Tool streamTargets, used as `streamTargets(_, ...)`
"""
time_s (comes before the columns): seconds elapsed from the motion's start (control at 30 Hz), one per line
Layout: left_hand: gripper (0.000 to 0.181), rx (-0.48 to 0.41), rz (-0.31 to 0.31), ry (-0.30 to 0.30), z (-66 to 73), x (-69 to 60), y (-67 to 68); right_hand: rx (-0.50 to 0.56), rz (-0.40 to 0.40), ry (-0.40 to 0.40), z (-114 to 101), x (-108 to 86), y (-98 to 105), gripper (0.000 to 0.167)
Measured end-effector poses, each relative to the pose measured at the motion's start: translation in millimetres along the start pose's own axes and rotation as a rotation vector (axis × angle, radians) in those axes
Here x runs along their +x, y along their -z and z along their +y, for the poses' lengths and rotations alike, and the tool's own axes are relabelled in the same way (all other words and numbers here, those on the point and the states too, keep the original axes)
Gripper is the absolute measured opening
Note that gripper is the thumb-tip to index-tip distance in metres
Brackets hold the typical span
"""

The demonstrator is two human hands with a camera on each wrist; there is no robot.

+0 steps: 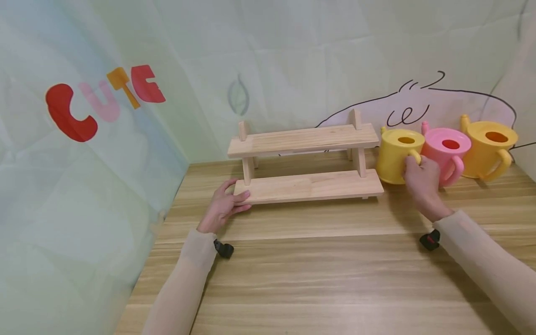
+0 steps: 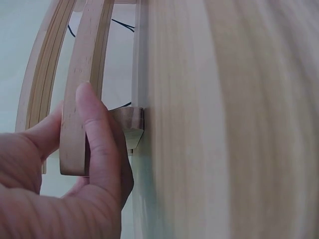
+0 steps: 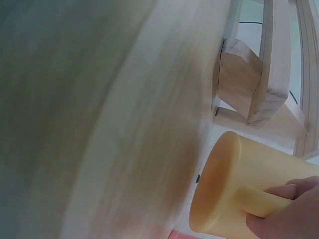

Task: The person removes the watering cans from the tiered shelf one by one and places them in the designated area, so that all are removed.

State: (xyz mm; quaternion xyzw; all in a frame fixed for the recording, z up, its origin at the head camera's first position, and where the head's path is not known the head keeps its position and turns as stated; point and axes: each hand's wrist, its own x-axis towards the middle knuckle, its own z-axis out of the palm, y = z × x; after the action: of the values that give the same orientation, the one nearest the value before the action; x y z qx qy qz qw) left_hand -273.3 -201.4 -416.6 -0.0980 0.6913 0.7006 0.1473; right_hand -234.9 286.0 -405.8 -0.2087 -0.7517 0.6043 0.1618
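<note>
In the head view, a two-tier wooden shelf [image 1: 310, 186] stands on the table by the back wall. My left hand [image 1: 222, 204] grips the left end of its lower board; the left wrist view shows thumb and fingers on either side of that board [image 2: 79, 109]. To the right of the shelf, my right hand [image 1: 423, 184] holds the handle of a light yellow watering can [image 1: 389, 163]. The right wrist view shows this can's hollow underside [image 3: 214, 184], raised off the table. Beside it is a pink watering can [image 1: 435, 149], partly hidden behind my right hand.
A deeper yellow watering can [image 1: 477, 149] stands at the far right, next to the pink one. The wood-grain table [image 1: 310, 279] stretches in front of the shelf. Pale printed cloth [image 1: 293, 60] hangs behind and at the left, with "CUTE" lettering.
</note>
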Motion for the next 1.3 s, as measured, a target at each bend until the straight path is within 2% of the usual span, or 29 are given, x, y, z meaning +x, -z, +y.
streamTargets(0.3, 0.083, -0.002, -0.001, 0.005, -0.2, 1.4, 0.1, -0.034, -0.034, -0.018, -0.3, 0.8, 1.4, 0.037)
streamTargets(0.6, 0.083, -0.002, -0.003, 0.008, 1.4, -0.1, 0.2, -0.100, -0.034, -0.031, -1.3, -0.2, 3.1, 0.038)
streamTargets(0.87, 0.083, 0.001, -0.002, 0.007, 1.3, 0.1, 0.5, -0.129, -0.096, -0.069, -0.8, -2.8, 4.3, 0.030)
streamTargets(1.13, 0.083, 0.000, -0.009, 0.003, 1.0, -0.7, 0.3, -0.161, -0.153, -0.083, 0.5, -4.4, 8.1, 0.032)
streamTargets(1.3, 0.084, 0.000, -0.014, -0.001, 0.3, 0.4, 0.6, -0.193, -0.158, -0.077, 1.8, -5.8, 9.1, 0.034)
